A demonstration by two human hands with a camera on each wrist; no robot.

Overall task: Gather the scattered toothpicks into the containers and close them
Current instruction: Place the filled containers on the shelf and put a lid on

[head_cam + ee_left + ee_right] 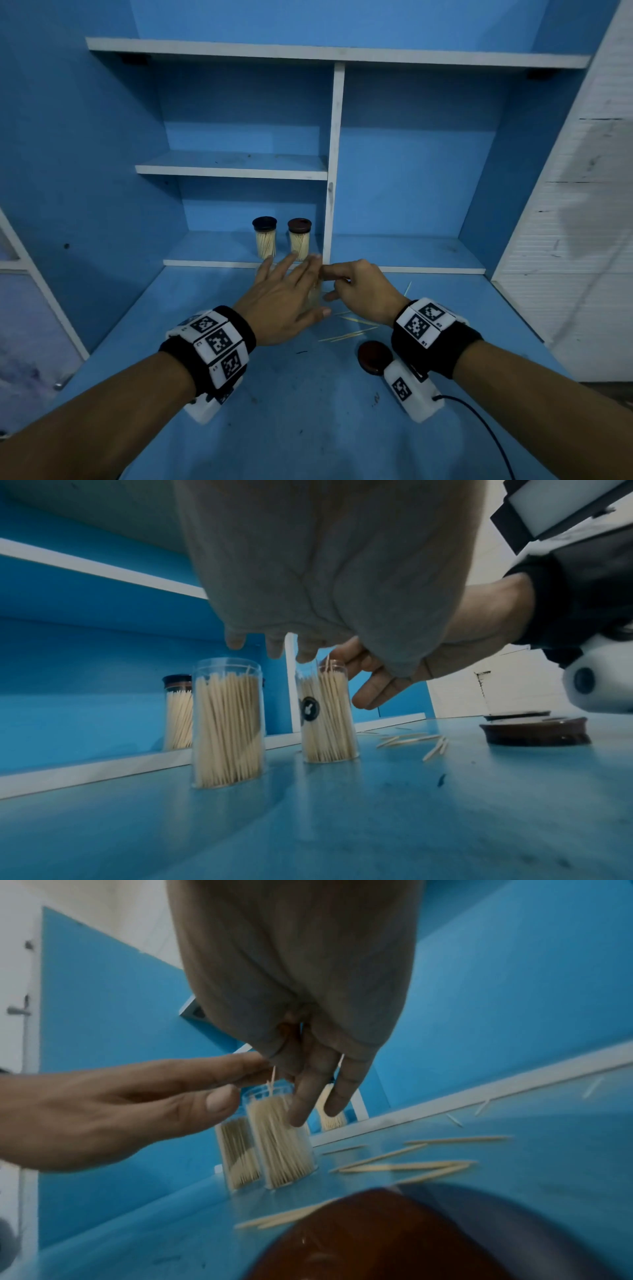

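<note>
Right hand (359, 287) pinching toothpick (273, 1079) over open container (327, 712) to drop in; left hand (287, 301) spread flat, holding nothing, shielding container. Loose toothpicks (346, 334), brown lid (374, 358) waiting nearby.

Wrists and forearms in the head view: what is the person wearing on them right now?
Both forearms are bare, no sleeves. Each wrist carries a black fabric band, the left wristband and the right wristband, both faced with white square tiles printed with black pixel-pattern markers. A white camera housing hangs under the right wrist, itself bearing a marker, with a black cable trailing away. A similar white housing sits under the left wrist.
</note>
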